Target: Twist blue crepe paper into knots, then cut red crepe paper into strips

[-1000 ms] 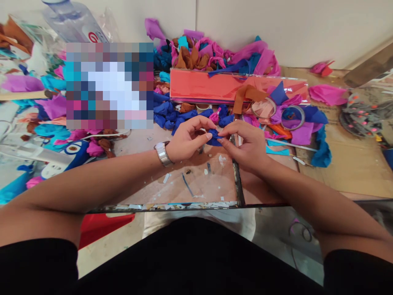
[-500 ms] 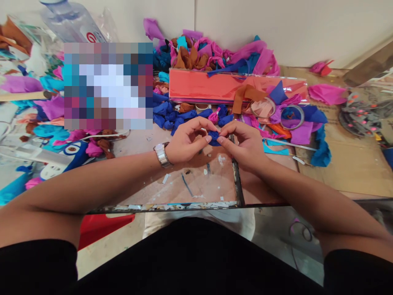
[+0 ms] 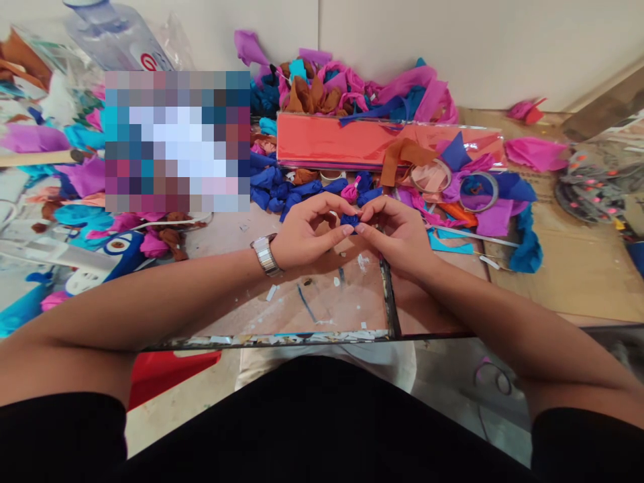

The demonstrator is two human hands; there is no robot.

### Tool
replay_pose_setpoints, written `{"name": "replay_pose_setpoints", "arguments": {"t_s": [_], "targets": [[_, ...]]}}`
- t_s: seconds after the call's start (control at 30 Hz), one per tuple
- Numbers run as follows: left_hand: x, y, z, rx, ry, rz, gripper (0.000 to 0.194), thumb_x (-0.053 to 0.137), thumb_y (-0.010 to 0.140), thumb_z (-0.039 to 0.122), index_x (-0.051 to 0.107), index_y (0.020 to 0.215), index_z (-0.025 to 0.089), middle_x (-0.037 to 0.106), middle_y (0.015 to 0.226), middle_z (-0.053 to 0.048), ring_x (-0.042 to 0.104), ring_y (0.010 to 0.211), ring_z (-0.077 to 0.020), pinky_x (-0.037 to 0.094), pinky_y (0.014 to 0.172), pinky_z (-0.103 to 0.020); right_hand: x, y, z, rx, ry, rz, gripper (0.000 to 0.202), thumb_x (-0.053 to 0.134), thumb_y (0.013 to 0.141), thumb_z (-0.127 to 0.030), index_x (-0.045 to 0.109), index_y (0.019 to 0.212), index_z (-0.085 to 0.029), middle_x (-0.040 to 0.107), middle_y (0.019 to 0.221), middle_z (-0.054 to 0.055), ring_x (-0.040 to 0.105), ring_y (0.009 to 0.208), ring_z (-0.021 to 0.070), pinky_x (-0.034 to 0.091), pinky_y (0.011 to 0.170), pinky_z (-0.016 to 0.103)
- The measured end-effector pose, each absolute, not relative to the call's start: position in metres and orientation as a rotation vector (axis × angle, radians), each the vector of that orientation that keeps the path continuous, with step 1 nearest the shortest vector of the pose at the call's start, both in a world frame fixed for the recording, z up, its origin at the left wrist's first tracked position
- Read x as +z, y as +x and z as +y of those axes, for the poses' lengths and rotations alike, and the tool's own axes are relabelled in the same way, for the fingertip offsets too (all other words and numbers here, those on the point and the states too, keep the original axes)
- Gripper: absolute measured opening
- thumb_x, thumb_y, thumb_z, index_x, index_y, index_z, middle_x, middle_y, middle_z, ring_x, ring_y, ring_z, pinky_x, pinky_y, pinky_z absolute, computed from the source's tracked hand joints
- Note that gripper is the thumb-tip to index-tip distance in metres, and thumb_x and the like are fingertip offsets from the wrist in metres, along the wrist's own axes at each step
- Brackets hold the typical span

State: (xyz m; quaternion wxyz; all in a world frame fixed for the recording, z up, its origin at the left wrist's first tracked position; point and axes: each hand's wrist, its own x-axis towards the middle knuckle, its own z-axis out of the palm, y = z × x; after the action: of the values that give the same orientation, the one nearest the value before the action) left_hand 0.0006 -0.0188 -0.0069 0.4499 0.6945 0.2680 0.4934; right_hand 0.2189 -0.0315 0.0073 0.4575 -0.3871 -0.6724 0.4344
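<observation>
Between my two hands is a small blue paper rose (image 3: pixel 349 221), its rolled petals facing up. My left hand (image 3: pixel 314 231) pinches its left side with thumb and index finger. On the other side my right hand (image 3: pixel 395 231) grips it the same way, the thumbtips almost meeting in front. Fingers cover much of the rose's edges and its underside is hidden. Just behind the hands lie a pink paper rose (image 3: pixel 351 190) and a pile of blue paper flowers (image 3: pixel 274 191).
A flat pack of coral paper (image 3: pixel 342 141) lies behind, heaped crepe scraps (image 3: pixel 322 87) beyond it. Tape rolls (image 3: pixel 479 192) rest among scraps at right. At left stand a large plastic bottle (image 3: pixel 121 33) and a power strip (image 3: pixel 103 265). The table's front edge (image 3: pixel 302 339) is near my body.
The blue rose has turned slightly in my fingers, and less of its lower edge shows between the thumbs. Both hands stay in nearly the same place.
</observation>
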Motion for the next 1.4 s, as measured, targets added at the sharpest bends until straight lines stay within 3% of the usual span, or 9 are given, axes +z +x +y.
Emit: {"name": "replay_pose_setpoints", "arguments": {"t_s": [0.2,0.63,0.83,1.0,1.13,1.4], "targets": [[-0.009,0.0,-0.019,1.227,1.745,0.686,0.03,0.079,0.095,0.037,0.071,0.118,0.019,0.077,0.117,-0.011,0.074,0.1,-0.0184,0.058,0.088,-0.032,0.004,0.22,-0.031,0.987,-0.936,-1.704,0.028,0.086,0.089,-0.048,0.07,0.097,-0.025,0.068,0.094,0.001,0.063,0.083,0.017,0.05,0.077,0.034],[-0.007,0.001,-0.018,1.233,1.719,0.647,0.033,0.08,0.094,0.041,0.073,0.118,0.019,0.079,0.118,-0.012,0.075,0.106,-0.0209,0.06,0.091,-0.033,0.005,0.219,-0.03,0.936,-0.977,-1.732,0.027,0.08,0.094,-0.048,0.067,0.093,-0.024,0.067,0.089,0.0,0.062,0.079,0.017,0.05,0.074,0.033],[0.0,0.0,-0.018,1.137,1.553,0.712,0.035,0.075,0.098,0.047,0.079,0.123,0.023,0.082,0.112,-0.009,0.07,0.072,-0.0129,0.055,0.061,-0.027,0.008,0.221,-0.03,0.995,-0.959,-1.705,0.032,0.073,0.098,-0.056,0.065,0.093,-0.025,0.064,0.087,0.001,0.057,0.077,0.017,0.048,0.069,0.033],[0.0,0.001,-0.016,1.165,1.476,0.681,0.033,0.078,0.096,0.045,0.073,0.115,0.019,0.081,0.119,-0.011,0.075,0.086,-0.0151,0.058,0.069,-0.026,0.009,0.223,-0.032,0.951,-0.904,-1.726,0.031,0.075,0.097,-0.055,0.065,0.096,-0.026,0.063,0.089,0.0,0.059,0.079,0.0167,0.048,0.073,0.034],[-0.003,0.002,-0.014,1.154,1.476,0.693,0.035,0.078,0.096,0.046,0.069,0.114,0.018,0.081,0.108,-0.009,0.071,0.076,-0.0122,0.056,0.068,-0.025,0.011,0.223,-0.034,0.774,-0.899,-1.851,0.033,0.086,0.088,-0.05,0.064,0.097,-0.027,0.064,0.089,0.0,0.061,0.078,0.0179,0.05,0.076,0.036],[-0.007,0.002,-0.015,1.112,1.475,0.687,0.029,0.075,0.096,0.043,0.066,0.113,0.021,0.08,0.11,-0.007,0.063,0.062,-0.0094,0.049,0.058,-0.025,0.016,0.222,-0.035,0.631,-0.911,-1.888,0.019,0.077,0.096,-0.044,0.069,0.094,-0.027,0.069,0.088,0.002,0.063,0.079,0.0203,0.051,0.076,0.038]]}}
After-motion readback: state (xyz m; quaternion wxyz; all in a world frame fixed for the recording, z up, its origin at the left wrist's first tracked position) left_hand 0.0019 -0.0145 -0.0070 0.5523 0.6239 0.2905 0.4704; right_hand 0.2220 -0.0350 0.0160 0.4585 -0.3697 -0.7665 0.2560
